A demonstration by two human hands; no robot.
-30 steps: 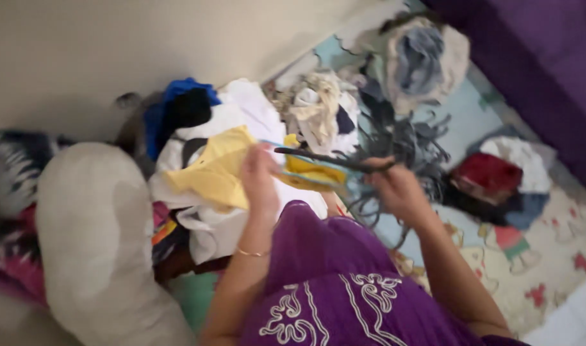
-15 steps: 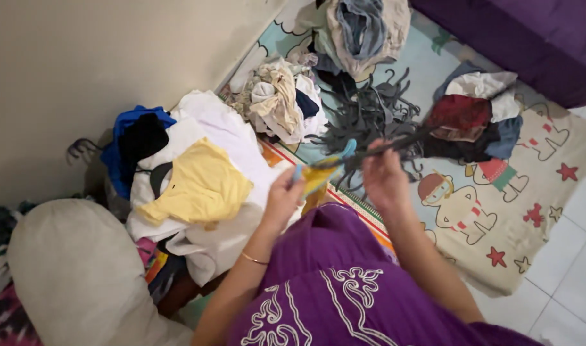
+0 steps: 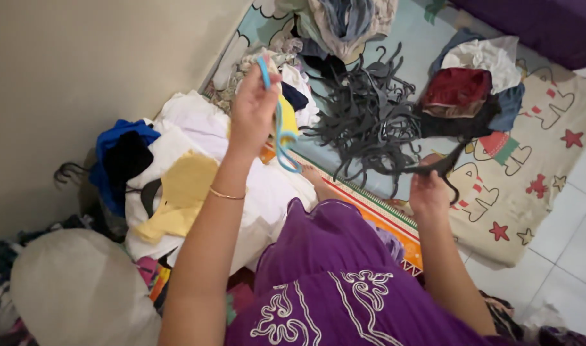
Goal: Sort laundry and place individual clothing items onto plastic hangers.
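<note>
White floor tiles point(image 3: 571, 211) show at the right edge, and a pale play mat point(image 3: 530, 186) printed with red stars and cartoon figures covers most of the floor beside a plain beige wall point(image 3: 81, 70). On the mat lies a tangled heap of dark grey hangers point(image 3: 370, 115), with a pile of clothes point(image 3: 472, 90) topped by a red piece and a white piece just to its right. Another bundle of clothes point(image 3: 344, 19) sits at the top edge. Along the wall a mound of white laundry point(image 3: 197, 141) carries a yellow garment point(image 3: 177, 192) and a blue and black one point(image 3: 123, 154), and a large grey cushion point(image 3: 68, 295) lies at the lower left.

A person in a purple dress point(image 3: 331, 282) with white embroidery looks down at their own hands. The left hand point(image 3: 254, 106) is raised in front of the laundry, its fingers closed around the top of a light blue hanger point(image 3: 277, 128), which hangs down from the grip with a small yellow cloth point(image 3: 288, 125) caught on it. A thin gold bangle point(image 3: 227, 193) circles that wrist. The right hand point(image 3: 429, 189) is lower, over the edge of the mat, with its fingers closed on a dark grey hanger point(image 3: 443, 166) whose hook points up toward the pile with the red piece. The two hands are well apart, with the heap of hangers between and beyond them.
</note>
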